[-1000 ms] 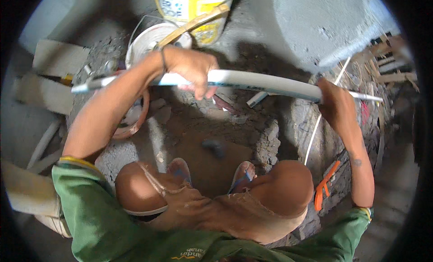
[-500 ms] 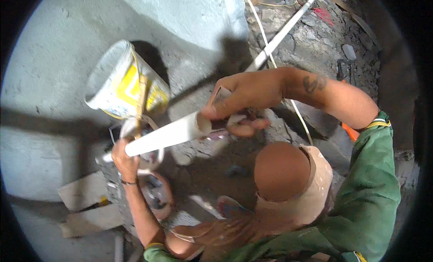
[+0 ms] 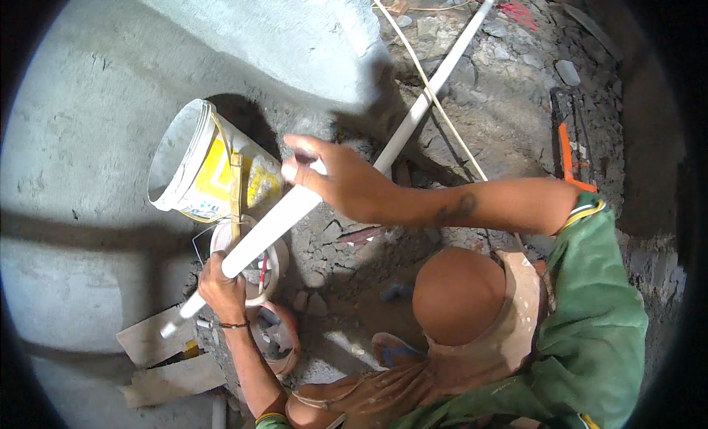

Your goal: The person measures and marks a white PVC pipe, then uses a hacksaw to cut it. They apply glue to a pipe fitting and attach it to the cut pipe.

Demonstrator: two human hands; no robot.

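Note:
A white plastic pipe (image 3: 269,233) slants across in front of me, its narrower end (image 3: 171,329) at the lower left. Near that lower end, my left hand (image 3: 221,287) is closed round it. My right hand (image 3: 339,180) curls over the upper end, thumb and forefinger around it, slightly blurred. The palm side and the pipe's mouth are hidden, so I cannot make out whether a small piece lies between fingers and pipe. Below the pipe stands a pinkish bucket (image 3: 279,270) with small pieces and a red, pen-like thing inside.
A white bucket with yellow print (image 3: 203,167) leans by the grey wall. Another reddish tub (image 3: 287,362) holds grey pieces. A long white pipe (image 3: 442,71) and a thin cable (image 3: 424,78) cross the rubble. An orange-handled saw (image 3: 566,160) lies right; boards (image 3: 173,381) lie lower left.
My right hand has moved left and up, from beside the pipe's open end onto it. The pipe now slopes more steeply. A flat piece in my right fingers earlier is out of sight.

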